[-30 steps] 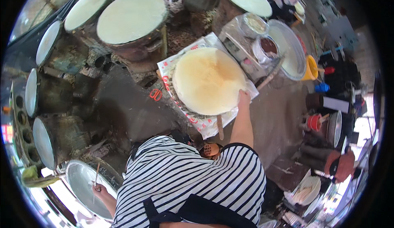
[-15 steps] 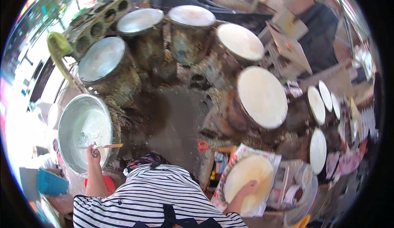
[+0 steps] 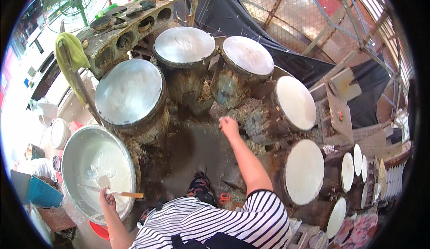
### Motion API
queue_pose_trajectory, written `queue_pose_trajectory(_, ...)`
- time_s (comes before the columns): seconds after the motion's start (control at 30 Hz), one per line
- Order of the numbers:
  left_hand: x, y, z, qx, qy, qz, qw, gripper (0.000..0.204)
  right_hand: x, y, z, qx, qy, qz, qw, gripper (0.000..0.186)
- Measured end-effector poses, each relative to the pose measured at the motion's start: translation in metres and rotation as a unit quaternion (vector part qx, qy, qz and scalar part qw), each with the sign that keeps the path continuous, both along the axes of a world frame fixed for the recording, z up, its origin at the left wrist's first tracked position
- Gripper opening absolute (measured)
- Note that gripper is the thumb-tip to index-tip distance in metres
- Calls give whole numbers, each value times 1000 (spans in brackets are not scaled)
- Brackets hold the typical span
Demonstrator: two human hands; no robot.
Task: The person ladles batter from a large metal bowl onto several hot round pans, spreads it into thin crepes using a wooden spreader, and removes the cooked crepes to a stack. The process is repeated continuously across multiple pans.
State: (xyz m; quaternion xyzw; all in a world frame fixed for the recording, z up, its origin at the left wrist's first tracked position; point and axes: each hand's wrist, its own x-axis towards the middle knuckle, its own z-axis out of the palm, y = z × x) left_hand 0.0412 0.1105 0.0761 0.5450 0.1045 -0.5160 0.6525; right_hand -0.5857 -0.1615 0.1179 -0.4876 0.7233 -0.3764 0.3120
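Note:
My left hand [image 3: 107, 199] is closed around a long thin tool with a wooden handle [image 3: 131, 195], its middle smeared white. The tool lies across the near part of a big round metal basin [image 3: 70, 159], which holds thick white batter [image 3: 105, 155]. My right hand [image 3: 229, 127] is raised over the middle of the ring of drum stoves, fingers curled; whatever they hold, if anything, is hidden. Nearest to it stands a drum stove with a pale round top [image 3: 296, 103]. A grey-white griddle top [image 3: 129, 92] sits beyond the basin.
More round tops, among them a far griddle [image 3: 184, 45], another [image 3: 247, 55] and one at right [image 3: 304, 172], curve around me. A yellow-green cloth [image 3: 71, 51] hangs on a post. Orange-red scissor-like handles [image 3: 225, 198] lie near my feet. A fan [image 3: 75, 2] stands far left.
My right hand has left the pale round disc at lower right and swung forward over the stoves. My left hand still holds the tool at the basin. The view has turned.

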Motion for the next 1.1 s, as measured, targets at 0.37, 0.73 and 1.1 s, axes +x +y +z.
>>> queue_pose_trajectory(0.37,-84,-63,26,21,-36,179,983,13,-41,-460,77,8,296,-24,955,32)
queue_pose_trajectory(0.73,-153,-137,53,33,-27,326,944,11,-60,-549,93,38,344,2,938,21)
queue_pose_trajectory(1.1,-146,-130,33,60,-17,264,963,14,121,-216,339,-244,-230,734,591,15)
